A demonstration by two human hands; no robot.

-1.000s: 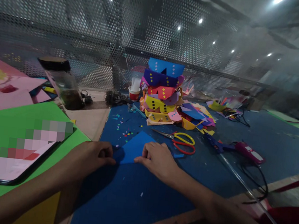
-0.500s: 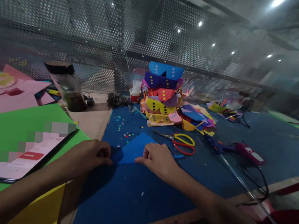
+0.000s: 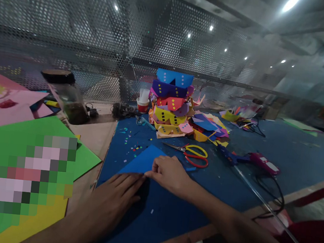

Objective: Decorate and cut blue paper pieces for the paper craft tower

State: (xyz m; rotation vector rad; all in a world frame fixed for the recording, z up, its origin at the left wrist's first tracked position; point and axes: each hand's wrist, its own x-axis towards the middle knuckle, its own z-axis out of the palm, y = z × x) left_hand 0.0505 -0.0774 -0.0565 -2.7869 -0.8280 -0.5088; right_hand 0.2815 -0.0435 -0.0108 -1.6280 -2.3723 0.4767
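A bright blue sheet of paper (image 3: 144,159), seemingly folded to a triangle, lies on the dark blue table top with its point away from me. My left hand (image 3: 117,197) is open, its fingers stretched flat along the paper's near edge and hiding part of it. Beside those fingertips, my right hand (image 3: 171,176) is closed, with thumb and curled fingers on the paper's near edge. Scissors (image 3: 195,155) with one yellow and one red handle loop lie just beyond my right hand. Tiny paper bits (image 3: 133,149) are scattered left of the paper.
Decorated paper crowns (image 3: 171,103) are stacked at the back, with paper scraps (image 3: 210,126) beside them. A glue gun (image 3: 250,159) and its cable lie at right. Green card (image 3: 89,160) and a dark-lidded jar (image 3: 72,101) are at left. Perforated metal screening (image 3: 101,35) stands behind.
My left hand has let go of the paper's left corner and slid right along the near edge, its fingers now flat beside my right hand. My right hand stays in place on the paper.
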